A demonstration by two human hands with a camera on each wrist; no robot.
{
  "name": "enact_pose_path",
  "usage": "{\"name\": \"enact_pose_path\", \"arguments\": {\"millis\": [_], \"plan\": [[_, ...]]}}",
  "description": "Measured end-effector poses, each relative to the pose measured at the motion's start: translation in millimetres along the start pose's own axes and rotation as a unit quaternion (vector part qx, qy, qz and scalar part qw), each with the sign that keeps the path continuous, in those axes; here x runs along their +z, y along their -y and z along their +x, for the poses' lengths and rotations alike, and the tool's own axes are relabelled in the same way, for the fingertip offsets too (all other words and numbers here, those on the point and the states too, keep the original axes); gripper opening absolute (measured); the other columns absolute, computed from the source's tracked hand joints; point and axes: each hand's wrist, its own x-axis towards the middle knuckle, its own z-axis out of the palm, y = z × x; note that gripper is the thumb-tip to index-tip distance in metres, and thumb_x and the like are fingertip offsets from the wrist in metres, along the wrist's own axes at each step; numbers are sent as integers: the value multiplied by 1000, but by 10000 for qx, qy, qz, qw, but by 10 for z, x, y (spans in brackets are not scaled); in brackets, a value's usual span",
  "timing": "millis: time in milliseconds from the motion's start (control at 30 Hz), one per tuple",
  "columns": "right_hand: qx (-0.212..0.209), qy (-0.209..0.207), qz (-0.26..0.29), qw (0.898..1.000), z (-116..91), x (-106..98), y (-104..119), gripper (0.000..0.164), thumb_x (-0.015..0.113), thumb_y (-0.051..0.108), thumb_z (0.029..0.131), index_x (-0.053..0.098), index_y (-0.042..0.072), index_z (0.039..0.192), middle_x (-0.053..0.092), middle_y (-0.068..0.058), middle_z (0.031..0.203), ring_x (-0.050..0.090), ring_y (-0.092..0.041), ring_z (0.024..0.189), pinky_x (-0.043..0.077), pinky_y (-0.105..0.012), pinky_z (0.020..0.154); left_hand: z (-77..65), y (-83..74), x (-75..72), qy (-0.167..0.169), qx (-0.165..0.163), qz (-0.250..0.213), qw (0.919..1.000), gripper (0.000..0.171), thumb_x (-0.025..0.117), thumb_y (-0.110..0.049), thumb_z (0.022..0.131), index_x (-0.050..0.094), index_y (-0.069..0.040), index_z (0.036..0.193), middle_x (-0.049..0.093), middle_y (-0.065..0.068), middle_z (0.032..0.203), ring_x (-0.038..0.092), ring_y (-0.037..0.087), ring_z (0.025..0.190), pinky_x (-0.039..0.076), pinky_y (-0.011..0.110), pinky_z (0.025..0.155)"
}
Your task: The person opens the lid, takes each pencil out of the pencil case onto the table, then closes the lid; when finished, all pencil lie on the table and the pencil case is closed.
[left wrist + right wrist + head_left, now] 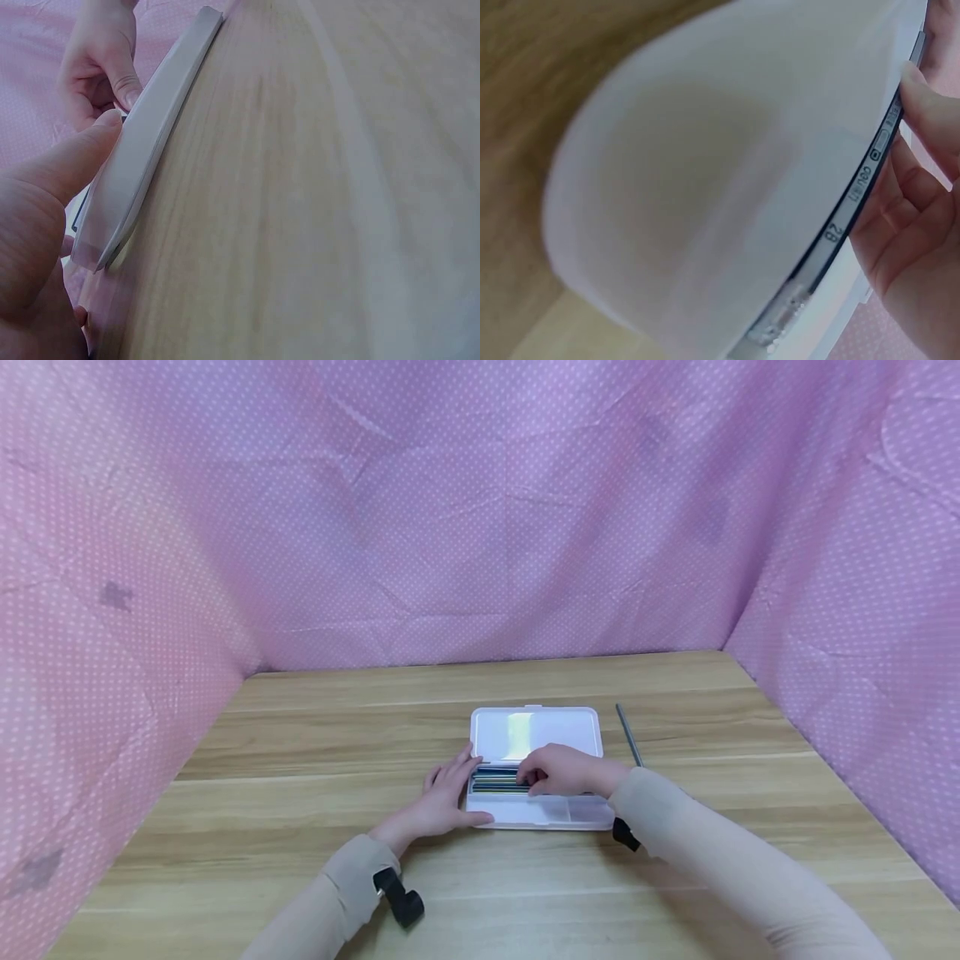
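A white plastic pencil case [517, 812] lies on the table with its lid [491, 731] folded back. Dark striped pencils [495, 779] fill its long compartment. My left hand [444, 802] spreads across the case's left end, its straight fingers at the side and its thumb on the near rim. Over the compartment, my right hand [558, 770] has its fingers curled down into the row. Up close in the right wrist view, its thumb and fingers pinch a black and silver pencil [862, 178] marked 2B, which lies along the case.
Just right of the case, a grey pencil [628, 731] lies on the wood-grain table [315, 743], partly hidden by the right wrist. Pink dotted cloth [480, 527] hangs behind the table and along both sides. Smaller compartments [588, 810] form the case's near right corner.
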Motion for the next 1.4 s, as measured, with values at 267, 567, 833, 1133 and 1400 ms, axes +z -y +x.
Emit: {"name": "enact_pose_path", "arguments": {"millis": [267, 567, 833, 1133, 1400], "plan": [[227, 54, 19, 9997, 17, -30, -15, 17, 69, 9, 85, 72, 10, 102, 62, 7, 80, 49, -6, 72, 44, -23, 72, -7, -4, 1, -42, 13, 48, 10000, 89, 73, -45, 79, 28, -11, 148, 2, 8, 161, 10, 36, 145, 1, 59, 113], [283, 54, 112, 9995, 36, -33, -52, 18, 68, 8, 86, 72, 9, 103, 63, 7, 81, 50, -6, 73, 45, -23, 73, -7, -10, -13, -14, -29, -10, 10000, 89, 72, -45, 80, 27, -12, 149, 1, 6, 161, 8, 35, 145, 0, 60, 113], [83, -112, 415, 9990, 34, -92, -104, 18, 66, 9, 88, 71, 8, 105, 65, 5, 85, 52, -5, 76, 46, -22, 75, -1, -12, 3, -19, -2, 2, 10000, 89, 72, -45, 80, 27, -11, 149, -1, 6, 161, 8, 34, 146, 0, 61, 112], [431, -813, 1702, 9811, 30, -168, -211, 19, 62, 11, 91, 67, 5, 108, 66, -1, 95, 55, -11, 87, 48, -32, 84, -14, -20, 4, -33, -39, 25, 10000, 89, 72, -45, 80, 27, -11, 149, 1, 6, 161, 8, 33, 146, 1, 60, 113], [907, -1130, 3196, 9364, -8, -178, -244, 26, 58, 13, 94, 60, 0, 116, 61, -8, 99, 55, -16, 88, 50, -29, 80, -1, -18, 8, 9, -45, 45, 10000, 89, 72, -45, 80, 27, -11, 149, 0, 6, 161, 7, 34, 146, 0, 60, 113]]}}
